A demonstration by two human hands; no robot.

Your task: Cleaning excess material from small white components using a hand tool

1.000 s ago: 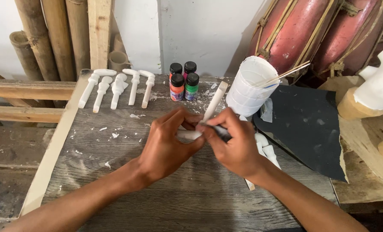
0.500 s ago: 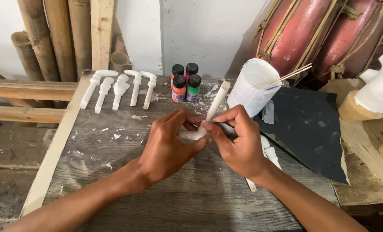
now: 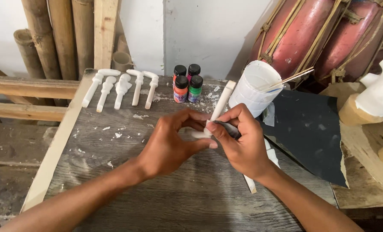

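The fingers of the left hand close on a white carved piece above the surface, while the right hand pinches a small dark scrap of sandpaper against it. The piece is pale, slim and chalky. Five similar white pieces lie in a row behind, seemingly finished; smoothing this one looks midway.

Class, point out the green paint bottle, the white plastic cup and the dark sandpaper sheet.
green paint bottle (image 3: 195,93), head view, on its green body.
white plastic cup (image 3: 253,92), head view, on its outer wall.
dark sandpaper sheet (image 3: 309,133), head view, on its bare middle.
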